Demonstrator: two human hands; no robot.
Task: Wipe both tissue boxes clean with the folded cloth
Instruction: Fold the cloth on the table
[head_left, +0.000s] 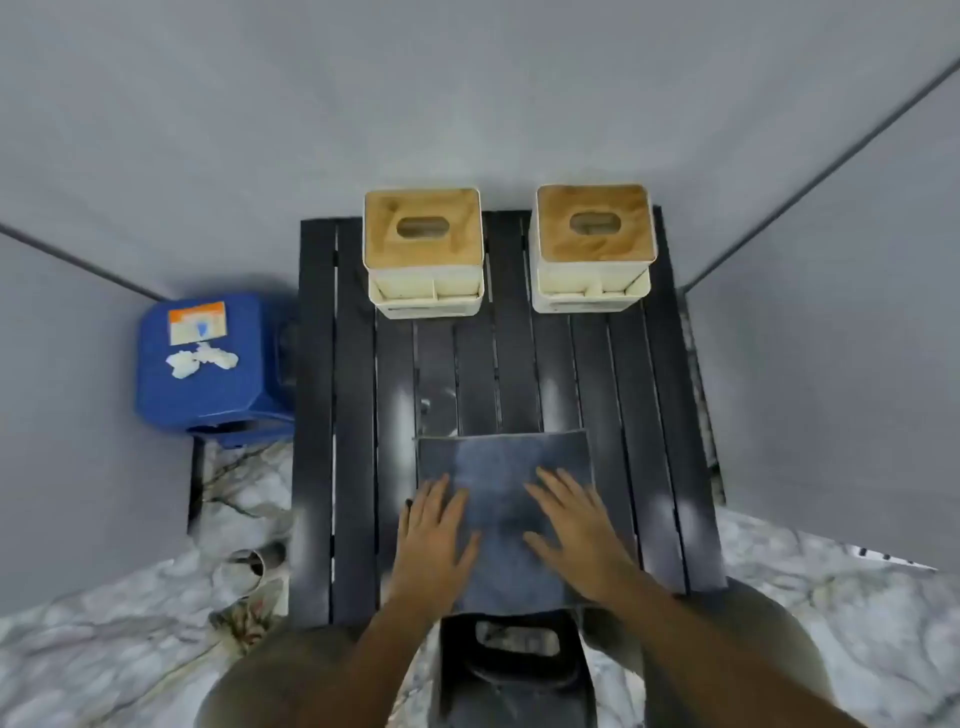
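Two white tissue boxes with wooden lids stand at the far edge of the black slatted table: the left tissue box and the right tissue box. A dark grey folded cloth lies flat at the table's near edge. My left hand rests flat on the cloth's left part, fingers straight. My right hand lies flat on its right part, fingers spread. Both hands are well short of the boxes.
A blue container with a label and white crumpled bits on top sits left of the table. Grey walls close in on three sides. A black stool stands between my knees on the marble floor.
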